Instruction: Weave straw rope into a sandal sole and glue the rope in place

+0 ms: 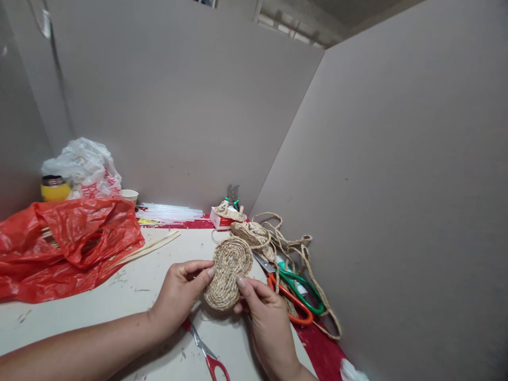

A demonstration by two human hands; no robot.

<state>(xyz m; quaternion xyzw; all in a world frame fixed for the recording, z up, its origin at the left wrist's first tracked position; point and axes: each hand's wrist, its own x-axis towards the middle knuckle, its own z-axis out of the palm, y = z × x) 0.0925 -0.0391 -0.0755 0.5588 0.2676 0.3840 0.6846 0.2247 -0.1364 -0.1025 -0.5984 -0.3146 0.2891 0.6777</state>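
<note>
A coiled straw-rope sole (230,264), shaped like a figure eight, is held up above the table between both hands. My left hand (180,293) pinches its left edge with thumb and fingers. On the lower right edge, my right hand (265,315) grips it, thumb on the front face and fingers partly hidden behind. Below the hands lies a pair of small red-handled scissors (204,346), partly covered by my left hand. Just right of the sole are large scissors with orange and green handles (297,299), lying among braided straw rope (273,238).
At left lies a red plastic bag (79,238) with straw strips (153,244) beside it. Behind stand a yellow jar (54,189), a white plastic bag (89,164) and a paper cup (129,196). Clear glue sticks (170,212), a small box (222,219) and green-handled pruners (233,196) line the grey partition (190,106).
</note>
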